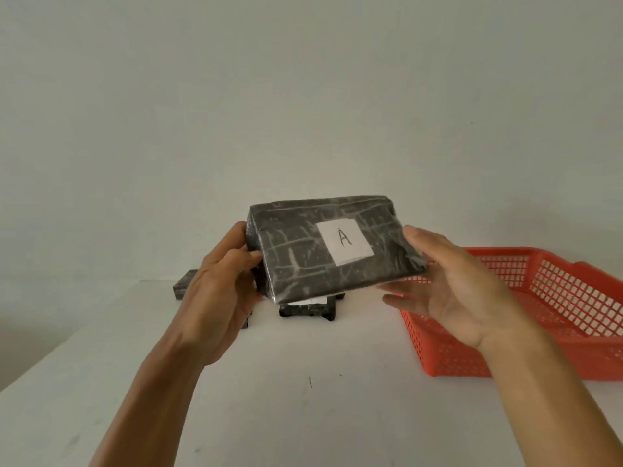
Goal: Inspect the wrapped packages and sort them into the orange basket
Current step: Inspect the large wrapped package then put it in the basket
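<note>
Here we see a white table [303,416] running away from us, with both bare forearms reaching out over it. The left hand [219,298] curls around the left end of a black wrapped package [303,261], thumb on its top face and fingers hidden behind the end. The right hand [455,291] is spread open, palm turned toward the package, its thumb resting against the right edge and the other fingers stretched out below the underside; we cannot tell whether those fingers touch it. The package is held up off the table, tilted so its top faces us, and a white label [345,242] marked "A" sits on that face. To the right, the orange basket [556,298] stands on the table, partly behind the right hand. Beyond and below the held package, a second black package [305,310] lies on the table, and a third [183,284] shows past the left hand near the table's far edge. A plain pale wall [303,96] closes the scene.
</note>
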The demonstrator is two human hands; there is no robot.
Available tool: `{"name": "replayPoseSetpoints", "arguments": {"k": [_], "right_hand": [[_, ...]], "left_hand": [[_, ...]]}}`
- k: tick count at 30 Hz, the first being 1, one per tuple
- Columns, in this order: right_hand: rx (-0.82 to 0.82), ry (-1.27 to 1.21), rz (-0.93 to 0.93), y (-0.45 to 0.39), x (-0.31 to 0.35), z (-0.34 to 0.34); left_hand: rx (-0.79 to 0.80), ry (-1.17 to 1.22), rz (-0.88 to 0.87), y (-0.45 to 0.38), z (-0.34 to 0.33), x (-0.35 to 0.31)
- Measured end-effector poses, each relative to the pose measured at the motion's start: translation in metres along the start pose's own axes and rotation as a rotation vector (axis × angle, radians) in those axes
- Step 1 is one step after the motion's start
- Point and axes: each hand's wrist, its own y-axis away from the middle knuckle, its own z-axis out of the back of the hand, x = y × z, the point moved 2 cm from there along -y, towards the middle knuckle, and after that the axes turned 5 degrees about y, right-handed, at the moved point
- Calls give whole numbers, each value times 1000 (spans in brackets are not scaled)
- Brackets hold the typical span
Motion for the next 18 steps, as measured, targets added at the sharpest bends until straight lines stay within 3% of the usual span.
{"name": "replayPoseSetpoints", "arguments": {"k": [4, 10, 13, 18], "right_hand": [[-69, 57, 75, 9, 7, 20], [-332, 145, 91, 26, -2, 49], [-443, 230, 81, 35, 2, 69], [-500, 345, 100, 44, 26, 97]], "left_hand": [[-32, -62, 87, 1, -20, 9], [-306, -144, 200, 8, -49, 29], [-252, -152, 239, 14, -71, 35], [-23, -244, 221, 19, -107, 34]]}}
